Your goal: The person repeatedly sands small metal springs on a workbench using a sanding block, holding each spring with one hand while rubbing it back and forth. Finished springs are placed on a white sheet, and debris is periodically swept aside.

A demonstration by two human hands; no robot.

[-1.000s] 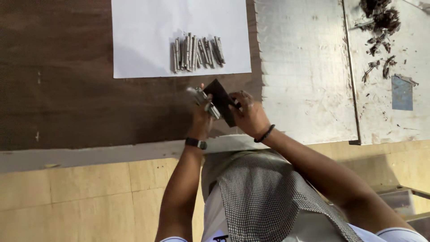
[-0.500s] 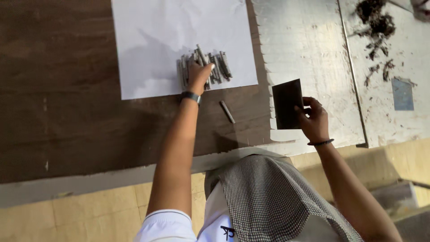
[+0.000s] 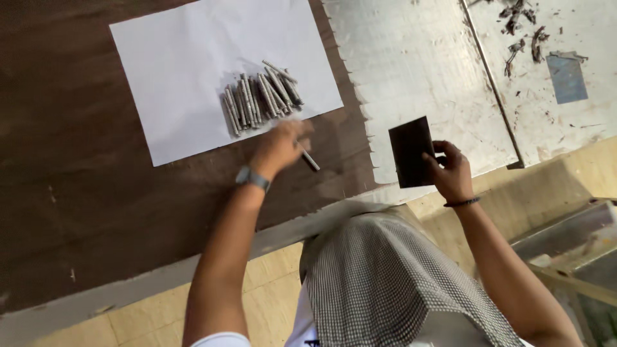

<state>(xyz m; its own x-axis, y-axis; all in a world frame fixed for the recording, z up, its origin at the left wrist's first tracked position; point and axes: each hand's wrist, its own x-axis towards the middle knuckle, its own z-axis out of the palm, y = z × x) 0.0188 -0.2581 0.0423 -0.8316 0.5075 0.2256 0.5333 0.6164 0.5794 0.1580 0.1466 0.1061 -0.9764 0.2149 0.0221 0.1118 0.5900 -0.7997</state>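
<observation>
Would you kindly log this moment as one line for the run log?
left hand: on metal rod | right hand: holds dark square sheet | rod pile on white paper

The left hand (image 3: pixel 281 146) is motion-blurred, its fingertips indistinct. The dark card (image 3: pixel 411 151) hides part of the right hand (image 3: pixel 450 172). At one o'clock, dark scraps (image 3: pixel 522 26) run off the top edge.

Metal rods (image 3: pixel 260 96) dull grey; paper sheet (image 3: pixel 186 58) matt white; table (image 3: pixel 77 193) dark rough wood.
</observation>
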